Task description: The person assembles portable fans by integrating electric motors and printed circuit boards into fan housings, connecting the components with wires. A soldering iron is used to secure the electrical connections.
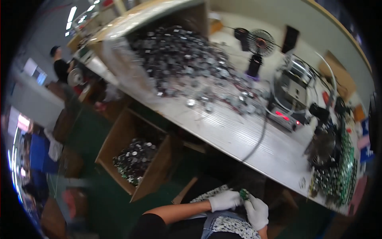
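Above my lap, close to the table's front edge, my two white-gloved hands meet at a small green circuit board [244, 194]. My left hand [225, 200] reaches in from the left with its fingertips closed at the board. On the other side my right hand [256, 211] has its thumb and fingers closed on it as well. The gloved fingers cover part of the board, and motion blur hides its finer details. Below the hands lies a patterned apron [230, 225].
Small round metal motors [179, 55] spill from a tipped box [129, 67] across the white table [223, 133]. A cardboard box [157, 175] holding similar parts stands lower left. On the table are a fan [260, 44], a soldering station [283, 117] and stacked green boards [344, 175]. A person [60, 65] is far left.
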`<state>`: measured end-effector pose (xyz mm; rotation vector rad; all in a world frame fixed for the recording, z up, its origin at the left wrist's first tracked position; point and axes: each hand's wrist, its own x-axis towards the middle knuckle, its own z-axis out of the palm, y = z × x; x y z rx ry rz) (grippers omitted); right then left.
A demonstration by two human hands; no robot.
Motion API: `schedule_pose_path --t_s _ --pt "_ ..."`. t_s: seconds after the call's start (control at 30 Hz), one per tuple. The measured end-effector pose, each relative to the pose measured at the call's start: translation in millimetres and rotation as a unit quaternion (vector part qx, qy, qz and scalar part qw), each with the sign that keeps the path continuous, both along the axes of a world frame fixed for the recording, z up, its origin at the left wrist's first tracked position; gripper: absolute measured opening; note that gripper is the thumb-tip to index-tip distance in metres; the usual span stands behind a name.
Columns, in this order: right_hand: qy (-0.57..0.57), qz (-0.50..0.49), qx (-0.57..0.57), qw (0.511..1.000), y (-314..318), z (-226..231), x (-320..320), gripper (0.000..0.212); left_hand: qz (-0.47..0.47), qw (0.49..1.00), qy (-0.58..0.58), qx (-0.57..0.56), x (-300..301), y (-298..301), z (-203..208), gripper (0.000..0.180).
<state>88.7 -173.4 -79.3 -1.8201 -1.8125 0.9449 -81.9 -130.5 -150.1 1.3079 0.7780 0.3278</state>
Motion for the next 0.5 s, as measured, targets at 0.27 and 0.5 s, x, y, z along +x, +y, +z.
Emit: schedule_pose_path --t_s 0.27,0.5 --pt "0.13 0.015 -0.09 0.987 -9 -8 18 0.038 -0.038 0.993 0.093 0.067 -3 -7 7 0.037" --pt "0.104 -0.109 -0.127 0.98 -22 -10 9 0.033 0.05 0.95 0.119 0.285 6 -16 1 0.032"
